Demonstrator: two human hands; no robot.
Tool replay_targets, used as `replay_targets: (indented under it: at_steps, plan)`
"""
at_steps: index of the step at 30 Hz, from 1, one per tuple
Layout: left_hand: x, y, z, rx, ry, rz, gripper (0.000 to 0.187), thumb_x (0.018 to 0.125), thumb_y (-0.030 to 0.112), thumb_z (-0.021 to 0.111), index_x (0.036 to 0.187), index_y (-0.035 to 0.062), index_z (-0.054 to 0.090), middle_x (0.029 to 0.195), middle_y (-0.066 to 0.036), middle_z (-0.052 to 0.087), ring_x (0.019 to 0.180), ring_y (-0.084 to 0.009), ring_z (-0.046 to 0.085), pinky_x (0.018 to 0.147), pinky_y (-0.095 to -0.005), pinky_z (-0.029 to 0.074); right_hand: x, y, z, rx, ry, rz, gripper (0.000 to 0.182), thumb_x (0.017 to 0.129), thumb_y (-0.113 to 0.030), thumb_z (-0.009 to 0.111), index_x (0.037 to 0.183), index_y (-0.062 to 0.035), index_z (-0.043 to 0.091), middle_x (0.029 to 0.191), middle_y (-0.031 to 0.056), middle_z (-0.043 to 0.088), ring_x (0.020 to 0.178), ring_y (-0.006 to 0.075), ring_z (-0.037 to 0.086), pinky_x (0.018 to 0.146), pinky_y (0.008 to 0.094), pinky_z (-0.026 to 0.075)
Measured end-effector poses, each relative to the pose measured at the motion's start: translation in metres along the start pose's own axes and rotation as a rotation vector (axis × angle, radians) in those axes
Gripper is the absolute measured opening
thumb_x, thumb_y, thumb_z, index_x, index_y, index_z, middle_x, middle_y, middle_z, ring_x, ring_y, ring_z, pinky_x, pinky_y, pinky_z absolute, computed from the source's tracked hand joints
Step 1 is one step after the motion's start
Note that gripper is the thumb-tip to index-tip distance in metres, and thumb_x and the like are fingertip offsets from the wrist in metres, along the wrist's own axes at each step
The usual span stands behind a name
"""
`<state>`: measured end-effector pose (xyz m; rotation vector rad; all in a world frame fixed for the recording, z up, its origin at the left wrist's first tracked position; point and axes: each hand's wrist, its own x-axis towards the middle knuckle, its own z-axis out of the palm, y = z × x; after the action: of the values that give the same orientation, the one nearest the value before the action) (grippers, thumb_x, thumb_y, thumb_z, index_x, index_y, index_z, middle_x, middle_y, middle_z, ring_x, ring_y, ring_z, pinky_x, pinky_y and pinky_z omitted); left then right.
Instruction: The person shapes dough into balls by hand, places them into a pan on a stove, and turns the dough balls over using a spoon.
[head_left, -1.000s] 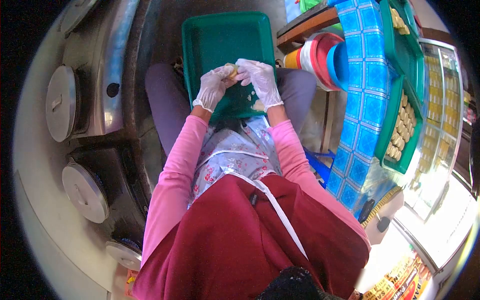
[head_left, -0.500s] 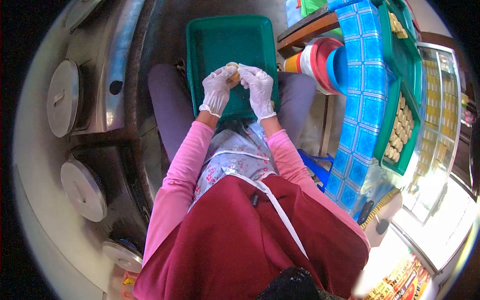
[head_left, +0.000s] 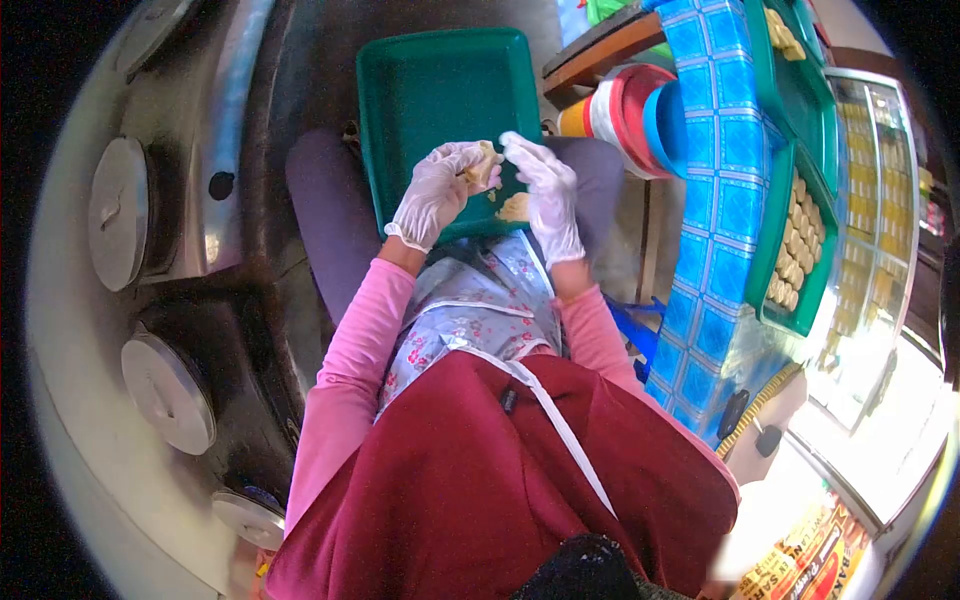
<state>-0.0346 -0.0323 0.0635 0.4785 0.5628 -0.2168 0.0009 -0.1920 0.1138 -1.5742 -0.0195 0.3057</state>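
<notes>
A green plastic tray (head_left: 445, 48) lies across my lap. Both hands wear thin white gloves. My left hand (head_left: 440, 190) is over the tray, its fingers closed around a small pale piece of dough (head_left: 482, 176). Just to the right, my right hand (head_left: 548, 190) is raised apart from that piece, with fingers drawn together at the tips; whether something small sits between them I cannot make out. A cream-coloured lump of dough (head_left: 513, 208) rests in the near right part of the tray, partly behind my right hand.
On the right, a table with a blue checked cloth (head_left: 706, 215) carries green trays with rows of pale pieces (head_left: 797, 240). Red and blue round tubs (head_left: 668, 128) stand beneath it. Lidded metal pots (head_left: 120, 215) line the left. A glass cabinet (head_left: 870, 230) stands far right.
My hands have come apart; the right has moved right and slightly down, while the left keeps the dough piece. The cream lump in the tray now shows.
</notes>
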Motion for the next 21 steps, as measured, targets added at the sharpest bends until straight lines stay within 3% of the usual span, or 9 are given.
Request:
replay_targets:
  at_steps: [3,7,10,11,14,15,18,21]
  plan:
    - [0.008,-0.002,-0.007,0.114,-0.137,-0.028,0.027,0.094,0.006,0.062,0.117,-0.0068,0.056,0.106,-0.018,0.068,0.089,-0.0308,0.070,0.079,-0.0391,0.060,0.014,0.043,-0.011,0.495,-0.243,0.291,0.022,0.092,-0.012,0.067,0.107,0.0025,0.072,0.102,0.0092,0.072,0.085,0.0129,0.066,0.079,0.0272,0.051]
    - [-0.006,0.015,-0.001,0.327,-0.173,-0.019,0.031,0.092,0.006,0.065,0.118,-0.0070,0.056,0.105,-0.018,0.068,0.088,-0.0290,0.071,0.080,-0.0372,0.060,0.016,0.038,-0.009,0.533,-0.259,0.321,0.016,0.089,-0.009,0.069,0.099,0.0018,0.072,0.093,0.0102,0.072,0.076,0.0130,0.066,0.070,0.0251,0.049]
    - [-0.007,0.022,0.000,0.407,-0.242,-0.086,0.037,0.092,0.007,0.066,0.123,-0.0081,0.054,0.107,-0.018,0.067,0.090,-0.0290,0.071,0.080,-0.0361,0.061,0.017,0.033,-0.021,0.288,-0.331,0.281,0.012,0.086,-0.007,0.070,0.096,0.0004,0.072,0.088,0.0086,0.072,0.075,0.0131,0.066,0.070,0.0267,0.050]
    - [-0.010,0.026,0.003,0.406,-0.241,-0.092,0.038,0.092,0.007,0.067,0.124,-0.0083,0.053,0.107,-0.018,0.067,0.090,-0.0291,0.071,0.081,-0.0363,0.061,0.015,0.023,-0.020,0.065,-0.346,0.135,0.012,0.086,-0.008,0.070,0.095,-0.0015,0.073,0.090,0.0097,0.071,0.079,0.0172,0.067,0.071,0.0299,0.051]
    - [-0.010,0.029,0.003,0.430,-0.231,-0.092,0.039,0.093,0.008,0.066,0.126,-0.0088,0.053,0.106,-0.017,0.068,0.090,-0.0273,0.071,0.080,-0.0352,0.060,0.010,0.008,-0.014,-0.596,-0.329,-0.709,0.015,0.087,-0.011,0.068,0.097,-0.0026,0.074,0.096,0.0108,0.070,0.090,0.0221,0.066,0.076,0.0338,0.052]
    - [-0.010,0.029,0.001,0.443,-0.242,-0.081,0.039,0.093,0.008,0.065,0.126,-0.0088,0.054,0.106,-0.017,0.068,0.090,-0.0268,0.071,0.080,-0.0349,0.060,0.004,0.000,-0.013,-0.509,-0.335,-0.554,0.020,0.087,-0.013,0.067,0.104,-0.0046,0.074,0.101,0.0124,0.068,0.100,0.0272,0.063,0.083,0.0364,0.051]
    - [-0.011,0.029,0.001,0.426,-0.269,-0.104,0.039,0.093,0.010,0.065,0.126,-0.0085,0.054,0.106,-0.016,0.068,0.089,-0.0258,0.071,0.079,-0.0347,0.060,0.005,-0.005,-0.016,-0.649,-0.371,-0.727,0.025,0.089,-0.012,0.064,0.111,-0.0034,0.072,0.105,0.0118,0.070,0.105,0.0254,0.062,0.087,0.0363,0.050]
    - [-0.012,0.029,0.003,0.343,-0.265,-0.154,0.039,0.093,0.011,0.065,0.125,-0.0081,0.055,0.106,-0.015,0.069,0.090,-0.0261,0.071,0.079,-0.0352,0.060,0.006,0.016,-0.026,-0.103,-0.441,-0.231,0.028,0.092,-0.014,0.059,0.115,-0.0029,0.071,0.115,0.0127,0.070,0.109,0.0229,0.061,0.087,0.0337,0.049]
